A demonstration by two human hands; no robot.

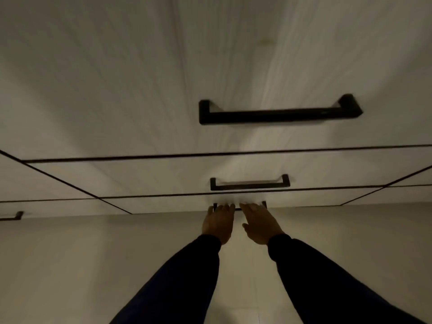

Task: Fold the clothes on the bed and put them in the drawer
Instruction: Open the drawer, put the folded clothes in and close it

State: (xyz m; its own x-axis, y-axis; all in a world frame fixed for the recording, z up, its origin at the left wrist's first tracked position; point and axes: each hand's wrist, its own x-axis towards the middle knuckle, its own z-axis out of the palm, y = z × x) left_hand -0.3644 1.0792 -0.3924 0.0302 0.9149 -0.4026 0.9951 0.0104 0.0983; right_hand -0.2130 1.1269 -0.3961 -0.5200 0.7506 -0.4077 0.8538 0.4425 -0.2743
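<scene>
I look steeply down the white front of a chest of drawers. The lowest drawer (182,204) in the middle column is closed and carries a black bar handle (237,208). My left hand (218,222) and my right hand (260,223) reach side by side to that handle, palms down. The fingers of both lie over the bar, and their blurred tips seem to hook round it. Dark sleeves cover both forearms. No clothes and no bed are in view.
Above the lowest drawer sit a second drawer with a black handle (250,183) and a taller top drawer with a large black handle (279,113). Another handle (12,216) shows at the far left. Pale floor tiles (93,265) lie below the chest.
</scene>
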